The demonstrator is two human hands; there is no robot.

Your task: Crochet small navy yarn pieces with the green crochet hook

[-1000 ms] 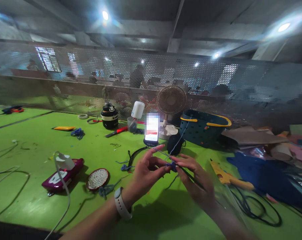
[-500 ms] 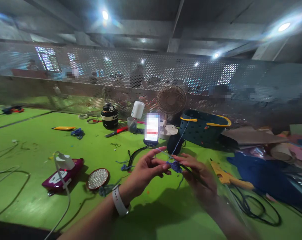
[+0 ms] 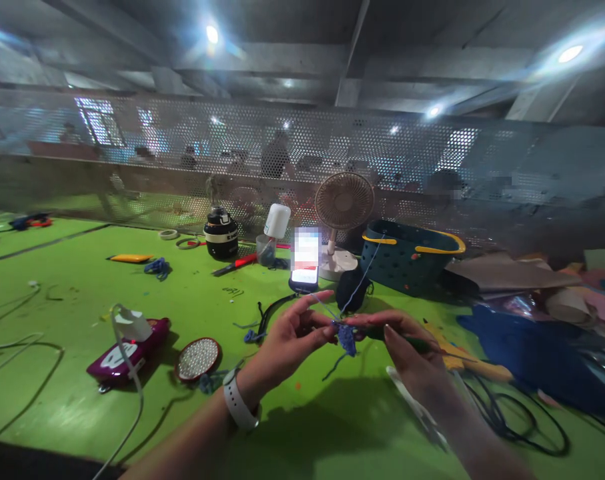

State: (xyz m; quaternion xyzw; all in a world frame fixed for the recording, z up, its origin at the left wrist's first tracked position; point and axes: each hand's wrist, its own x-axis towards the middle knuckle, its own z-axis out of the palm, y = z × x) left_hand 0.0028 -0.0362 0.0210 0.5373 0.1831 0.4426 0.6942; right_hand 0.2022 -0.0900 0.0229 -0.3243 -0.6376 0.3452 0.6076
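Note:
A small piece of blue-purple crochet (image 3: 347, 339) hangs between my hands, with a loose yarn tail below it. My left hand (image 3: 302, 330) pinches its left edge between thumb and fingers, while the raised index finger carries the working yarn. My right hand (image 3: 407, 343) is closed round a dark green crochet hook (image 3: 416, 343), whose tip end meets the top of the piece. From there the light blue yarn (image 3: 362, 277) runs up to the dark green basket (image 3: 399, 260) with yellow handles.
Behind my hands stand a lit phone (image 3: 305, 261), a fan (image 3: 344, 203) and a black jar (image 3: 221, 235). At left lie a purple power bank (image 3: 127, 353) and a round studded disc (image 3: 199, 360). A yellow glue gun (image 3: 475, 363) and dark blue cloth (image 3: 512, 350) lie at right.
My right hand has turned and drawn slightly right, bringing the green hook into sight. The crochet piece now hangs down with its tail swung left. The left hand has barely moved.

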